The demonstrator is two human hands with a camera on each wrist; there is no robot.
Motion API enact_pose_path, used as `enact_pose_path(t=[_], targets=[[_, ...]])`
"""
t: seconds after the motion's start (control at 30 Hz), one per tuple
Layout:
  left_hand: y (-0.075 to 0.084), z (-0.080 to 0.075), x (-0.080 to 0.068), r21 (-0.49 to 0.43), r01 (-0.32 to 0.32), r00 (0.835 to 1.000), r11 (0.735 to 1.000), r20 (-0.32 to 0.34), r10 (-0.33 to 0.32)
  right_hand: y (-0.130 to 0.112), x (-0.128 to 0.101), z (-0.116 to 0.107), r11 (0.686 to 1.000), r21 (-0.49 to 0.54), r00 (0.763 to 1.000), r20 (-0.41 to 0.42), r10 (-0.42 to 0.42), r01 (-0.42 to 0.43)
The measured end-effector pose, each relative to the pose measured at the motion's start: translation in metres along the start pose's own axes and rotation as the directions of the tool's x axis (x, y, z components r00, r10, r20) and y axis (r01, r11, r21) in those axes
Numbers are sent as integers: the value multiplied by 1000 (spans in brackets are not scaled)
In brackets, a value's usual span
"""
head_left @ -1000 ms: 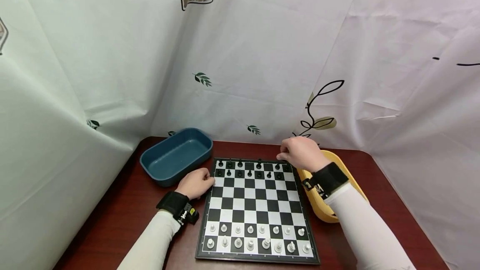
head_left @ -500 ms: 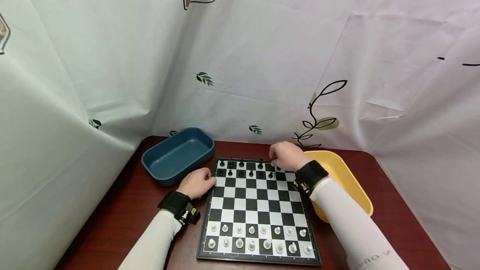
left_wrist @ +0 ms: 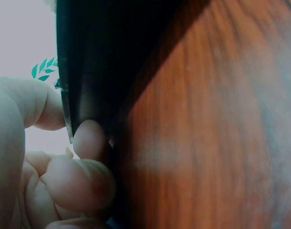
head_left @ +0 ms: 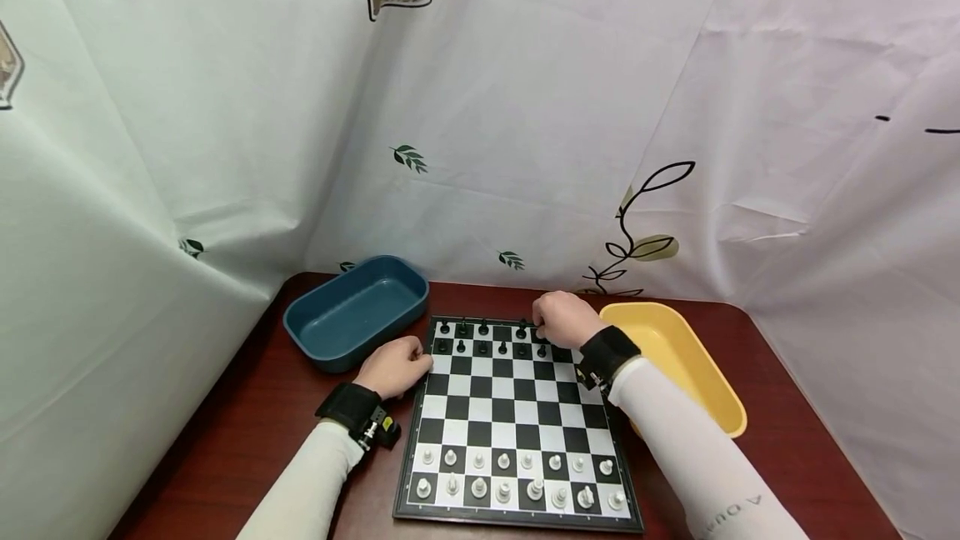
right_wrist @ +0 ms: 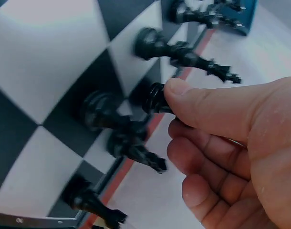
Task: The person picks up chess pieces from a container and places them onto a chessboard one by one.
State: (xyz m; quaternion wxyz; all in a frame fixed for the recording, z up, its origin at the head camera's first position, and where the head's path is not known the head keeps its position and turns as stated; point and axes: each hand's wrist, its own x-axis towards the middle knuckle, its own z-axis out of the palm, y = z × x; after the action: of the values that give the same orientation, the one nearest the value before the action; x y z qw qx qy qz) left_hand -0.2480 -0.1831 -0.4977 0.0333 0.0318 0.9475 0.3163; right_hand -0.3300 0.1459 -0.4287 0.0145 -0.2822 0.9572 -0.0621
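Left to right: blue tray (head_left: 354,311) lies just outside the left hand (head_left: 392,366), whose curled fingers (left_wrist: 83,183) press the left edge of the chessboard (head_left: 513,419), pinching its rim. Black pieces fill the far ranks; white pieces (head_left: 517,477) stand in the near ranks, well below both grips. The right hand (head_left: 561,319) pinches a black chess piece (right_wrist: 157,98) between thumb (right_wrist: 207,107) and fingers, at the back rank's right half. Yellow tray (head_left: 678,357) lies just right of that grip. Judged step: seating this black piece upright on its square; the next move calls for a steady release without toppling neighbours.
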Motion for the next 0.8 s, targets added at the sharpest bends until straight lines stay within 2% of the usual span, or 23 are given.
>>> enact_pose_path(t=[0.33,0.8], targets=[[0,1,0,3,-14,1000,1000,-3,14,1,1,4,999,19,999,16,47,-47],[0,1,0,4,-12,1000,1000,-1,12,2,1,6,999,-13,998,18,53,-52]])
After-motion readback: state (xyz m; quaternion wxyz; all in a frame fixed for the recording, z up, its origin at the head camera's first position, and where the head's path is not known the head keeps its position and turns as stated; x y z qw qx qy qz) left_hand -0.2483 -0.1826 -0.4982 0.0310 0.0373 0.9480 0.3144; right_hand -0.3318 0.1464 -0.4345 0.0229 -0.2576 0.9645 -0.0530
